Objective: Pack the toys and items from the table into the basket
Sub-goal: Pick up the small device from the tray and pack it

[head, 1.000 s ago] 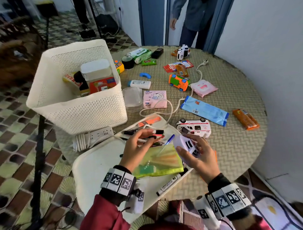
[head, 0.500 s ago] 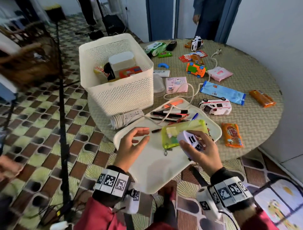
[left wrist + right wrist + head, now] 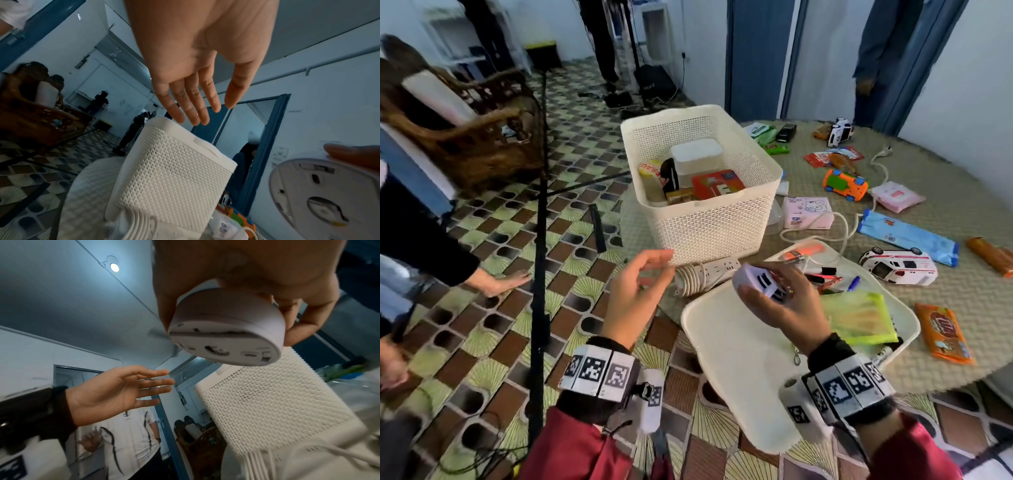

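Note:
My right hand (image 3: 779,301) grips a small round white device (image 3: 760,281) above the near tray; its flat underside shows in the right wrist view (image 3: 226,334) and at the left wrist view's right edge (image 3: 320,194). My left hand (image 3: 643,284) is raised, fingers straight and empty, just left of the device and in front of the white mesh basket (image 3: 709,219). The left fingertips (image 3: 193,116) hover near the basket's rim (image 3: 185,129). Inside the basket lie a white box (image 3: 697,156), a red box (image 3: 717,183) and other packed items.
A white tray (image 3: 750,370) holds pens and a green pouch (image 3: 859,317). A coiled power strip (image 3: 705,274) lies by the basket. Toy ambulance (image 3: 897,267), orange car (image 3: 846,183), blue pack (image 3: 907,236) and snack packs cover the round table (image 3: 962,308). Another person's hand (image 3: 496,282) is at left.
My right hand lifted the white device off the tray and moved it left toward the basket. My left hand rose from the tray and opened beside it. The view swung left.

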Tool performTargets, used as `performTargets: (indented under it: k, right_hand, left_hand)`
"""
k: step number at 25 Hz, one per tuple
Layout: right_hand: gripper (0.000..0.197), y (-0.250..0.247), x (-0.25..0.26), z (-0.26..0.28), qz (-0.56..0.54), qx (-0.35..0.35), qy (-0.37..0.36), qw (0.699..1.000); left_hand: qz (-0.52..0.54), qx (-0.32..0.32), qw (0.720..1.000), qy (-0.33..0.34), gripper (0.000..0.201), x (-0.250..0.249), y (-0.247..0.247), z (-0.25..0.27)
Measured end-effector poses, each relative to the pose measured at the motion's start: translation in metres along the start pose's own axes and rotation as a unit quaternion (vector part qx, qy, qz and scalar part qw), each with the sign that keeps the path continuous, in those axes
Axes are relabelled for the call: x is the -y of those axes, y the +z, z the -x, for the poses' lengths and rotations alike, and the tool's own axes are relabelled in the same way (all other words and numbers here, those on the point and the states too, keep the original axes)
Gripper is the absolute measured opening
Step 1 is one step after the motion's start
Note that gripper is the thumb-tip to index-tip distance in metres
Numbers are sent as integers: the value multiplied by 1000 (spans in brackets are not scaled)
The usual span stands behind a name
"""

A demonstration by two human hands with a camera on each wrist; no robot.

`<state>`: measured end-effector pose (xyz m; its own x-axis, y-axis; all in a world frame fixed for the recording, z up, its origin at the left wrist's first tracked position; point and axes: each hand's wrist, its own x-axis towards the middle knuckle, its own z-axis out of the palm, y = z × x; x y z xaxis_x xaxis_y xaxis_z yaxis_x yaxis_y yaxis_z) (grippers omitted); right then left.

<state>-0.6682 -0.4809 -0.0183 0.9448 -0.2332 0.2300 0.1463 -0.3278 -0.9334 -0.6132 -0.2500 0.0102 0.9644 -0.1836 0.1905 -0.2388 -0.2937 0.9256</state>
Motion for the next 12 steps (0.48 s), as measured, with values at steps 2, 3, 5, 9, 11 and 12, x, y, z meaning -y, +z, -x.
performTargets:
  k: [2, 3, 5, 9, 11, 12]
  right_hand:
    - [51, 29, 19, -25, 3, -2, -17, 1000]
    - [50, 43, 28, -38, 4, -4, -28, 1000]
    - [50, 71, 47, -64, 11, -13, -43, 999]
    - [63, 113, 80, -111, 47, -19, -70, 996]
    - [64, 130, 92, -135, 47, -23, -71, 996]
    - [62, 136, 98, -148, 55, -22, -69, 996]
  left_hand:
    - [0, -8, 1000, 19, 23, 0, -29, -28]
    - [3, -8, 1000, 28, 22, 2, -44, -42]
    - [1, -4, 999, 39, 21, 5, -71, -72]
    - [-2, 23, 999, 49, 19, 19, -115, -127]
    - [-3, 32, 998, 59, 18, 28, -134, -154]
    - [-6, 33, 997, 63, 18, 31, -141, -167]
